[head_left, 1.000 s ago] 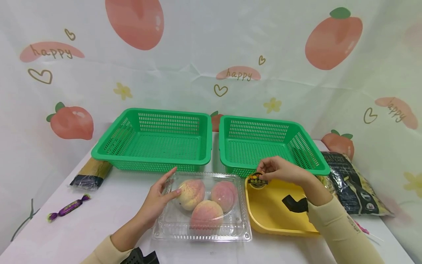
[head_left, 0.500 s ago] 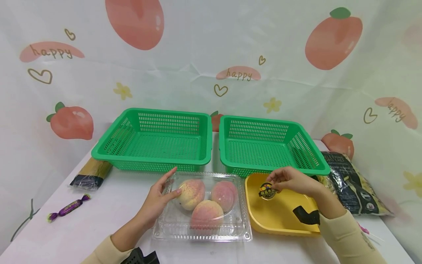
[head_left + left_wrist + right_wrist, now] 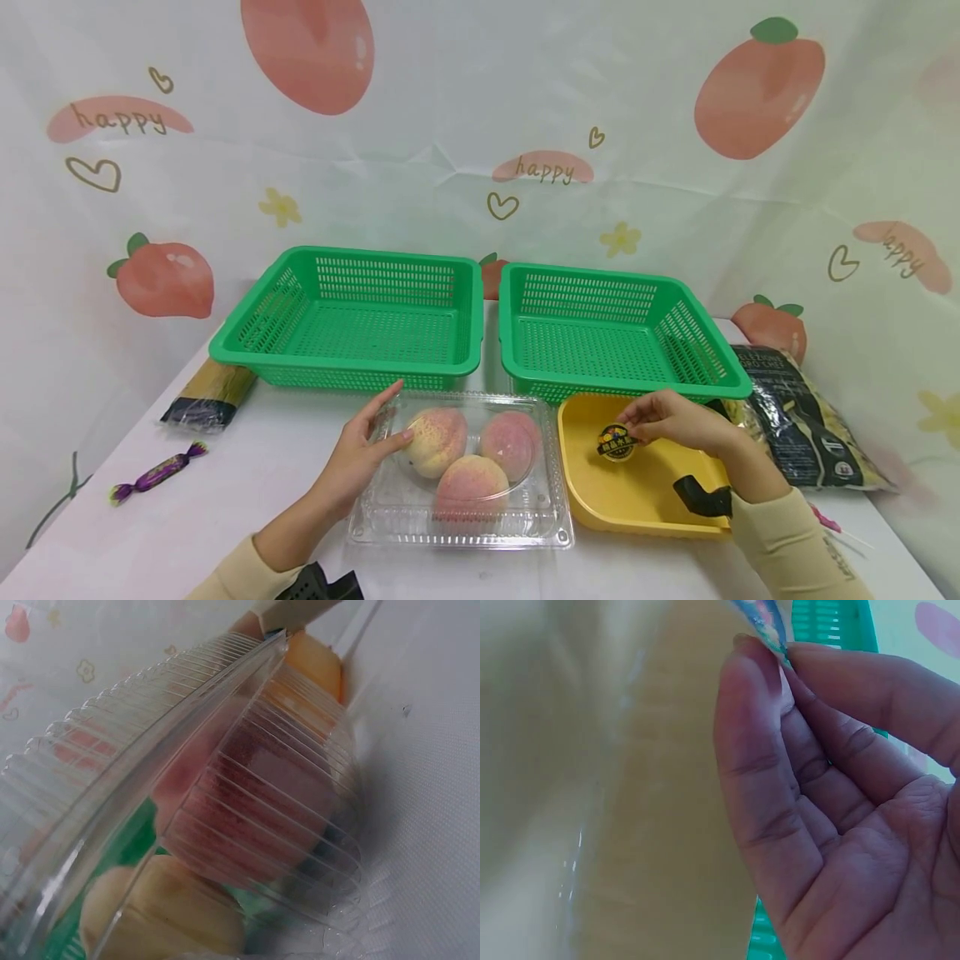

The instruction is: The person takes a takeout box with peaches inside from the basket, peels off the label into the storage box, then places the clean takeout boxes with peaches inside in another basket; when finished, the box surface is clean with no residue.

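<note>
A clear plastic clamshell box [image 3: 459, 525] lies near the table's front and holds three peaches [image 3: 437, 439]. My left hand [image 3: 365, 451] rests against the box's left side with fingers straight; the left wrist view shows the ribbed box wall [image 3: 225, 750] up close. My right hand [image 3: 671, 421] pinches a round black sticker [image 3: 617, 442] over the yellow tray [image 3: 622, 500]. The right wrist view shows the fingertips [image 3: 757, 664] nipping the sticker's edge [image 3: 761, 619].
Two green slotted baskets [image 3: 352, 312] [image 3: 607, 329] stand side by side behind the box and tray. A dark packet of pasta [image 3: 806, 417] lies at the right, a spaghetti pack [image 3: 206, 396] and a purple wrapped candy [image 3: 153, 472] at the left.
My right hand has carried the sticker down and to the right, from the tray's back edge to over the tray's inside. The left hand and the box have not moved.
</note>
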`<state>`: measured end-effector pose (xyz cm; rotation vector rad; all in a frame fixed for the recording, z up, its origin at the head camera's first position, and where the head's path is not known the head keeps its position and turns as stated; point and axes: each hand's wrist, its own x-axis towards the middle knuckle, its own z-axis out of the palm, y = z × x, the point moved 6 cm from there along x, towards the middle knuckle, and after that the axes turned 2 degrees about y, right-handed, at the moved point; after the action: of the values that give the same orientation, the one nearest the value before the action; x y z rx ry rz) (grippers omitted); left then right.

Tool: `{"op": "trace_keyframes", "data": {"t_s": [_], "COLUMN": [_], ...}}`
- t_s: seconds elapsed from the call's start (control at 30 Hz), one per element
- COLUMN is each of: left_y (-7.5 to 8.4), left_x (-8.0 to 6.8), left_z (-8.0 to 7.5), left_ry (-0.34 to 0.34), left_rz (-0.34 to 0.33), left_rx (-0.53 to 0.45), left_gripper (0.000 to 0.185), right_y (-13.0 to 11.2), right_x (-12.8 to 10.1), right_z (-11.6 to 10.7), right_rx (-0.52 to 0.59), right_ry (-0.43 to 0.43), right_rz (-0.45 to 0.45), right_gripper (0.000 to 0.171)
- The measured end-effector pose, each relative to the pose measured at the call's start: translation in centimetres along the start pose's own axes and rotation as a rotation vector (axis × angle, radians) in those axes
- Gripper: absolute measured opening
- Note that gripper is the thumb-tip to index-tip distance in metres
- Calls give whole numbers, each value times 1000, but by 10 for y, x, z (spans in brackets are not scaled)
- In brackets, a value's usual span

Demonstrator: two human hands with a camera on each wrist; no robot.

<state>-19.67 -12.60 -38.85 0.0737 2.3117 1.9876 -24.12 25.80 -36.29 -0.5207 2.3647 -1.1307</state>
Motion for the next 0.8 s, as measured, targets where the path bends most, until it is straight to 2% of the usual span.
{"op": "trace_keyframes", "data": {"t_s": [0.37,0.8], "left_y": [0,0], "left_x": [0,0], "left_z": [0,0], "left_ry": [-3,-4], "left_rz": [3,5], "left_rx": [-3,0], "left_gripper": [66,66], "right_y": [6,6], "right_x": [1,0], "right_z": [1,1], "right_rx": [-12,-64], "right_ry": [-15,-21], "right_rz": [16,-7], "right_gripper": [28,29]}}
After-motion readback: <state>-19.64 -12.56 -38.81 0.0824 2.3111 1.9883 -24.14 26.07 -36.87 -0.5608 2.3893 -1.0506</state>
